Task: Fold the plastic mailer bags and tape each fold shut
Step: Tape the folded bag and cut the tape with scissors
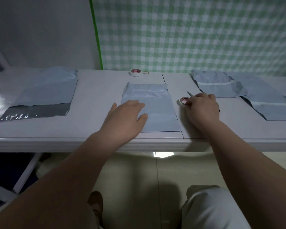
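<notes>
A pale blue mailer bag (157, 103) lies flat in the middle of the white table (96, 90), its far end folded over. My left hand (127, 116) rests flat on its near left part, fingers straight. My right hand (201, 108) is just right of the bag, its fingers curled onto a small roll of tape (182, 101) with a red core. A thin dark point of scissors (189, 93) sticks out from behind that hand. A second tape roll (134, 72) sits at the table's far edge.
A stack of unfolded mailers (45, 93) lies at the left, dark flap toward me. Two folded, taped mailers (220, 85) (269, 103) lie at the right. A rubber band (146, 72) lies beside the far tape roll. A green checked cloth hangs behind.
</notes>
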Demonstrator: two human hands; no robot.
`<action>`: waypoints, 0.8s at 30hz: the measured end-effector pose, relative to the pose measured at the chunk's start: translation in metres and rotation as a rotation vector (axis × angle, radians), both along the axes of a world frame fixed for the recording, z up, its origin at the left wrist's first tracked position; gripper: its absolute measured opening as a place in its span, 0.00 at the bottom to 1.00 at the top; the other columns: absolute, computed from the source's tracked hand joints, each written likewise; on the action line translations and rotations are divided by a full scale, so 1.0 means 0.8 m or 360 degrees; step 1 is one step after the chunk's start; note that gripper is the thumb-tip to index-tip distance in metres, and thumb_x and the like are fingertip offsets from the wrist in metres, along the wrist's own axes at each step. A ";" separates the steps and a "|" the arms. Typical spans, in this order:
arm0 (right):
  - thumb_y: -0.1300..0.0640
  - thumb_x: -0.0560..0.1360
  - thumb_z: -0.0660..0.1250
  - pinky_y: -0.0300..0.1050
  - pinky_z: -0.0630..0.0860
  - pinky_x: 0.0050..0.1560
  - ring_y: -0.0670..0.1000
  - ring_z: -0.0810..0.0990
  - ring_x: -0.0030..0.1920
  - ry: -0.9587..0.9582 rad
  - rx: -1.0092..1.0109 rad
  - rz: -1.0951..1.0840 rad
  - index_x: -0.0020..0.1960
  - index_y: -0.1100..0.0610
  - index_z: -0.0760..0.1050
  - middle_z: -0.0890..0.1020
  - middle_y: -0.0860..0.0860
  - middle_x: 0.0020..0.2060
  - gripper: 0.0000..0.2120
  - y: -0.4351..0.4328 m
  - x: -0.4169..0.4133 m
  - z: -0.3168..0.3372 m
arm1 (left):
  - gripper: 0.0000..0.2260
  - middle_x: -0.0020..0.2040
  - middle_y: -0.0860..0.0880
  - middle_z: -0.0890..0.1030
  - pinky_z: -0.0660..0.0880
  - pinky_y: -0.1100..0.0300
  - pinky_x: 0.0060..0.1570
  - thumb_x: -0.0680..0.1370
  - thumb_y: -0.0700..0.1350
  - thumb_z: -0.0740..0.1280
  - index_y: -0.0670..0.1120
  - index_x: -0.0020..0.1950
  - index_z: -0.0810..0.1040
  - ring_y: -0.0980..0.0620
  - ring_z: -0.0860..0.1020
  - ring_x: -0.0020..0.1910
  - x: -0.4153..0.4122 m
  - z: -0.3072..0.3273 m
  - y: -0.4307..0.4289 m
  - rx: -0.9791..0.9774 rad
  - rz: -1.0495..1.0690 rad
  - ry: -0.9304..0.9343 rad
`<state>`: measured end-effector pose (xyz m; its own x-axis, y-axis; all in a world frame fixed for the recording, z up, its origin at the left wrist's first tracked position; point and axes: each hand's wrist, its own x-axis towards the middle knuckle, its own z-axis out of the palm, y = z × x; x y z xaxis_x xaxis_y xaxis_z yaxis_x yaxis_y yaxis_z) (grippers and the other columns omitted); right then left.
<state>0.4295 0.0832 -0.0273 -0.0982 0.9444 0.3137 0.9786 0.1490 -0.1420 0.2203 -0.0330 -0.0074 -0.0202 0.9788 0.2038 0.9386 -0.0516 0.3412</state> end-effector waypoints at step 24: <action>0.51 0.72 0.63 0.45 0.65 0.42 0.53 0.70 0.46 0.2324 -0.1228 0.0956 0.39 0.52 0.78 0.79 0.51 0.39 0.07 -0.127 -0.030 0.037 | 0.09 0.38 0.48 0.81 0.76 0.67 0.36 0.79 0.36 0.60 0.43 0.50 0.80 0.59 0.77 0.33 0.036 0.001 -0.033 -0.0065 -0.0178 -0.2284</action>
<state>0.4058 -0.0185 0.0022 -0.5298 0.8481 -0.0065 -0.1633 -0.1095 -0.9805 0.2488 -0.0594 -0.0062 -0.1045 0.9935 0.0461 -0.2183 -0.0681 0.9735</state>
